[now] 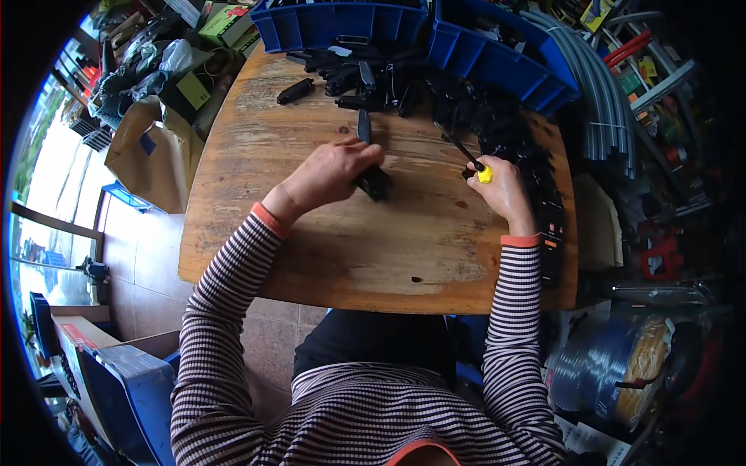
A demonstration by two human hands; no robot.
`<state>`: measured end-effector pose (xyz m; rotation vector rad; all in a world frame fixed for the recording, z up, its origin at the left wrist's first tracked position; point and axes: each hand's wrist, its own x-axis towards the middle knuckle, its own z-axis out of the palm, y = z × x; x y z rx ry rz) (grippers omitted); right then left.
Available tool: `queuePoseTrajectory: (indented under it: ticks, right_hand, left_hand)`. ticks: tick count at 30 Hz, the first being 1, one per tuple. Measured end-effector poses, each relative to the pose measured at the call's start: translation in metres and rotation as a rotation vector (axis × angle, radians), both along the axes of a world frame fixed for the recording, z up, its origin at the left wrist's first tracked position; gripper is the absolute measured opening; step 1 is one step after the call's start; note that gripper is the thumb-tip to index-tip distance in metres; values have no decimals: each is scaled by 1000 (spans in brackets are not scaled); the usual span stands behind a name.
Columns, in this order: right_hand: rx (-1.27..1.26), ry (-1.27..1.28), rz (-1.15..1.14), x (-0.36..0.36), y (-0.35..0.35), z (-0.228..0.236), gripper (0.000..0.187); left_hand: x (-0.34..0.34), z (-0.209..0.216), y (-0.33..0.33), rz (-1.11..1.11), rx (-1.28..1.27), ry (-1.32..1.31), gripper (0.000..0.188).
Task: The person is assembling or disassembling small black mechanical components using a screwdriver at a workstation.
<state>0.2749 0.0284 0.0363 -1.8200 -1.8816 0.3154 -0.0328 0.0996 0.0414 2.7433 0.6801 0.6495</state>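
Observation:
My left hand (336, 172) is closed around a dark part (374, 183), slightly blurred, over the middle of the wooden table. A flat grey blade-like piece (364, 126) sticks up beyond my fingers; whether it belongs to the same part I cannot tell. My right hand (501, 190) grips a screwdriver (486, 174) by its yellow handle, its thin dark shaft slanting up and to the left. Close by those fingertips is a small black piece, partly hidden. Many similar black parts (357, 81) lie heaped along the far side of the table, and one (295, 91) lies apart at the far left.
Two blue plastic bins (334, 29) stand at the table's far edge. More black pieces (536, 171) line the right side of the wooden table (311, 264). A paper bag (155, 155) stands left of it, grey tubing (602, 101) hangs at the far right, and coiled rolls (606, 365) sit lower right.

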Motion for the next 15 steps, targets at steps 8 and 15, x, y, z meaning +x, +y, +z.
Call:
queuePoseTrajectory:
  ticks: [8, 15]
  right_hand:
    - [-10, -34, -18, -5, -4, 1, 31]
    - [-2, 76, -8, 3, -3, -1, 27]
  left_hand:
    - [75, 8, -17, -288, -34, 131, 29]
    - [29, 6, -23, -165, -36, -120, 28]
